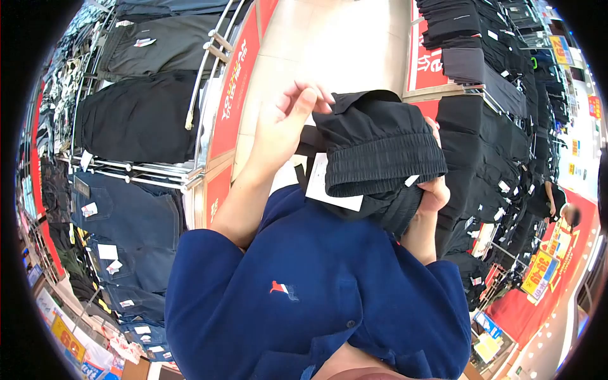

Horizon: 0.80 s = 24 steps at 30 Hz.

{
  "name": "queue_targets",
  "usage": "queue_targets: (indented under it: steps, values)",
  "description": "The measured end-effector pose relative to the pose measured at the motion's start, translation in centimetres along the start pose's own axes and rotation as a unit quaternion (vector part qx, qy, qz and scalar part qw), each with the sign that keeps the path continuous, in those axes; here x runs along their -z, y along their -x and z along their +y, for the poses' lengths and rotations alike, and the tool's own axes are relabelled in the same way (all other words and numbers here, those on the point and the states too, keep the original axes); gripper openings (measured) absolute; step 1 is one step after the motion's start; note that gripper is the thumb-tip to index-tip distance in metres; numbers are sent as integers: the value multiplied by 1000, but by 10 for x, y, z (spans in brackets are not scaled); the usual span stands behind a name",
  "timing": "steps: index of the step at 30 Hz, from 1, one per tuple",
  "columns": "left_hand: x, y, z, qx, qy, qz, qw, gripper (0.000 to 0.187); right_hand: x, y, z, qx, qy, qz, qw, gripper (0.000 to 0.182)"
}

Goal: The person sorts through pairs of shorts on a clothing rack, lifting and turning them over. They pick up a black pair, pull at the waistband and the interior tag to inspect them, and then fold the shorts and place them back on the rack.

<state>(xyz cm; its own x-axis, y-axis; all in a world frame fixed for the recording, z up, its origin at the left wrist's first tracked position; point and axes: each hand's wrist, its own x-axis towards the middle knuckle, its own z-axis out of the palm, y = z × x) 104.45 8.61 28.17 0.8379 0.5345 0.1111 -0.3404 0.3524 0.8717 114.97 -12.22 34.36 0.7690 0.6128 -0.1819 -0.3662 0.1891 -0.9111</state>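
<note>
Black trousers point(373, 126) with a gathered elastic waistband are bunched up in front of my chest. My right hand point(435, 190) grips them from the right side, its fingers partly hidden by the cloth. At the upper left edge of the fabric is my left hand point(296, 107), thumb raised and fingers loosely bent and apart, with the fingertips at or close to the cloth. A white card tag point(335, 183) hangs below the waistband on the left, and a small white label point(411, 180) shows near its right end.
On my left, metal racks hold folded dark trousers point(142, 117) and jeans point(126, 215). Stacks of black trousers point(462, 139) line the right side. Red sign panels point(237, 88) edge the displays beside a pale tiled floor point(310, 38). Another person point(557, 202) stands far right.
</note>
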Motion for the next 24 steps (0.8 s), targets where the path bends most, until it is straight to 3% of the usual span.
queue_targets:
  steps: [3,7,9,10,13,14,18,21,22,24]
  values:
    - [-5,6,9,75,-42,-123,989,46,2,-7,-3,16,-5,13,1000,103]
    - [-4,1,13,174,-228,-154,946,32,4,-21,-1,15,-118,59,991,97]
    - [-3,-7,16,259,-281,-160,910,30,13,-26,3,19,-156,25,987,86]
    - [-2,-8,11,261,-305,-185,897,34,18,-30,5,21,-154,15,988,81]
    - [-11,-10,-16,265,-98,-137,949,36,32,-41,18,0,-133,-10,991,73]
    - [-14,-17,-19,281,-102,-143,944,46,36,-44,22,-13,-125,-20,992,73]
    - [-22,-39,-45,204,-62,-53,976,53,23,-58,9,41,-78,-48,995,76]
    - [-21,-61,-60,228,-5,-9,974,43,38,-71,7,16,-152,-118,981,78]
    - [-25,-66,-58,245,84,17,966,36,41,-74,5,14,-158,-111,981,75]
    - [-34,-78,-47,209,115,27,971,34,48,-81,0,10,-168,-96,981,69]
